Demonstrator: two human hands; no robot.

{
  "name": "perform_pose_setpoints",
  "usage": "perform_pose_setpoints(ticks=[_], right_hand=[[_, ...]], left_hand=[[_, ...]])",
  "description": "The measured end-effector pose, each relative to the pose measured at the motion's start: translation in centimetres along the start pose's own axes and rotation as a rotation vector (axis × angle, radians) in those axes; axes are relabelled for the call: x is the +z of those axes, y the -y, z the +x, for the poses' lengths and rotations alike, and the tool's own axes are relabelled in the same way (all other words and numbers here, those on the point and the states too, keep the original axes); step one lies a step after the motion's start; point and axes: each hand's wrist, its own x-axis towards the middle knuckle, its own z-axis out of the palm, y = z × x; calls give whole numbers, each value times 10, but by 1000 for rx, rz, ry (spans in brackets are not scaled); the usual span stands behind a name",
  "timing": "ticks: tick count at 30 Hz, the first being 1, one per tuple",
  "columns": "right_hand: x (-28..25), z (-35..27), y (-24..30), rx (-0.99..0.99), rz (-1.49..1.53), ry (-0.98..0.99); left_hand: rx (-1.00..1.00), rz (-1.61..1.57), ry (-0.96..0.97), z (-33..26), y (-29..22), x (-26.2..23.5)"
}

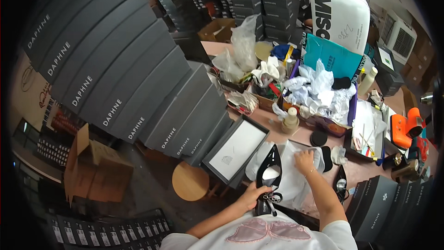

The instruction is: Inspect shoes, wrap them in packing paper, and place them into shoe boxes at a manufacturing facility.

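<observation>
My left hand [250,197] grips a glossy black pointed shoe [274,153] by its back part. The shoe has a pale insole and a chain-trimmed ankle strap [274,197]; its toe points away from me. My right hand [304,162] rests over white wrapping paper [287,157] with its fingers curled down onto it. Whether that sheet is paper or thin plastic is hard to make out. A second black shoe [341,183] lies on the table to the right. Left of the held shoe is an open grey shoebox [221,139] with white paper inside.
Tall stacks of grey shoeboxes [115,60] rise at the left, with more boxes [377,208] at the near right. A cream bottle [290,121] and a black round lid [318,138] stand beyond my hands. Behind sits a purple bin [354,106] of crumpled plastic. A round stool [190,181] is below left.
</observation>
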Motion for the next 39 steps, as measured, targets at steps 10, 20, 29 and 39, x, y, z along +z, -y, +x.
perform_pose_setpoints(ticks=[10, 20, 29, 39], right_hand=[[-150, -54, 10, -181, 1116, -150], [-130, -25, -6, -265, 670, -231], [-109, -17, -52, -165, 990, -20], [-4, -5, -29, -67, 332, 138]], left_hand=[[-34, 93, -119, 31, 20, 41], [16, 111, -295, 46, 52, 99], [130, -33, -319, 35, 44, 99], [118, -53, -157, 24, 30, 59]])
